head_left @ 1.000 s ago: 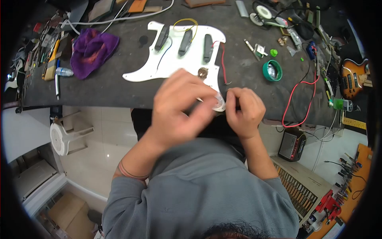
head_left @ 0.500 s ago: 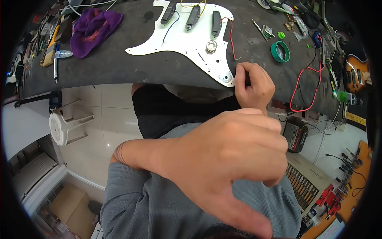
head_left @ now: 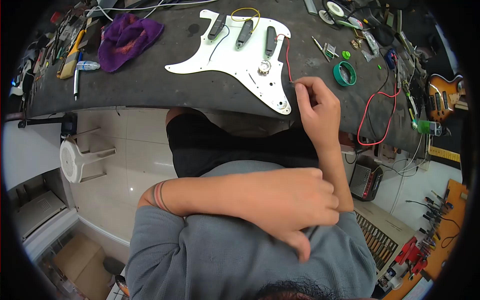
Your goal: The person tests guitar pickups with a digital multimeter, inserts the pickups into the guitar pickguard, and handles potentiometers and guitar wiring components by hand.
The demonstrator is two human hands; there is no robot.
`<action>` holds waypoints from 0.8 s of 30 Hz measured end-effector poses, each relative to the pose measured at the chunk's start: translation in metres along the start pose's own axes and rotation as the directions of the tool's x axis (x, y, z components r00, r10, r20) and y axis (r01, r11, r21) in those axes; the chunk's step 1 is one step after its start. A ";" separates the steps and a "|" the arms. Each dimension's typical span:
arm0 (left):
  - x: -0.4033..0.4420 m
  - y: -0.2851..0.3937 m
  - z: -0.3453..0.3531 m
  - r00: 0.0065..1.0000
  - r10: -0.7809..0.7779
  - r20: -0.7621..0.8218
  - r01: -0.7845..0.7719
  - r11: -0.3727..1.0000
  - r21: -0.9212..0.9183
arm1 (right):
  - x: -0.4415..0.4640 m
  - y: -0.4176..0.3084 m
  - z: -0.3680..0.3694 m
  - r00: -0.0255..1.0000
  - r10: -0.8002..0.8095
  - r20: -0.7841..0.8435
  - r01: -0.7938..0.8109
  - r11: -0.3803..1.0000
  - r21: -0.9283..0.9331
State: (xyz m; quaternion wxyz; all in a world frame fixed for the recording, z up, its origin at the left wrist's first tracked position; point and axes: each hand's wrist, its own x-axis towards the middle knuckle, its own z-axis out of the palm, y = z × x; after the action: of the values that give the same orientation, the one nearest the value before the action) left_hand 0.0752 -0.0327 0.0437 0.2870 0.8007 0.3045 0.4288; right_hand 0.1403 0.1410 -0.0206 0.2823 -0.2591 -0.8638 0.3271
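Note:
A white guitar pickguard (head_left: 232, 60) lies on the dark bench, fitted with black pickups (head_left: 270, 41) and a round metal potentiometer (head_left: 264, 67). Out of the right-hand pickup runs a red wire (head_left: 288, 60) down to the pickguard's right edge. There my right hand (head_left: 320, 107) has thumb and index finger pinched together at the wire's end. In front of my chest hangs my left hand (head_left: 295, 202), back upward, its thumb apart from the curled fingers. No object shows in it, though its fingertips are hidden.
A purple cloth (head_left: 129, 42) lies on the left beside tools and a small bottle (head_left: 88, 65). To the right are a green tape roll (head_left: 344, 74), a red cable loop (head_left: 365, 120) and small parts. A white stool (head_left: 72, 160) stands on the floor.
My left hand has moved down and away from the camera, toward my chest. My right hand has come to the red wire's end, and the wire now hangs straighter.

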 end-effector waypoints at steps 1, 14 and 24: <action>-0.003 -0.002 -0.006 0.996 -0.009 -0.089 0.003 0.998 -0.070 | 0.003 -0.001 -0.001 1.000 0.023 0.012 -0.023 0.999 0.045; -0.090 -0.087 -0.085 0.602 -0.219 -0.768 0.605 0.753 0.259 | 0.027 -0.008 0.012 0.999 0.015 0.030 -0.014 0.999 -0.041; -0.058 -0.091 -0.077 0.558 -0.287 -0.778 0.748 0.581 0.322 | 0.027 -0.005 0.019 0.996 -0.093 0.004 0.093 0.982 -0.163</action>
State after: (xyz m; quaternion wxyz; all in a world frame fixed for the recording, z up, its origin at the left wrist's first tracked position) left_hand -0.0389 -0.0008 -0.0149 -0.0005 0.5049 0.7441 0.4375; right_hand 0.1073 0.1471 -0.0200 0.2766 -0.2413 -0.8984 0.2412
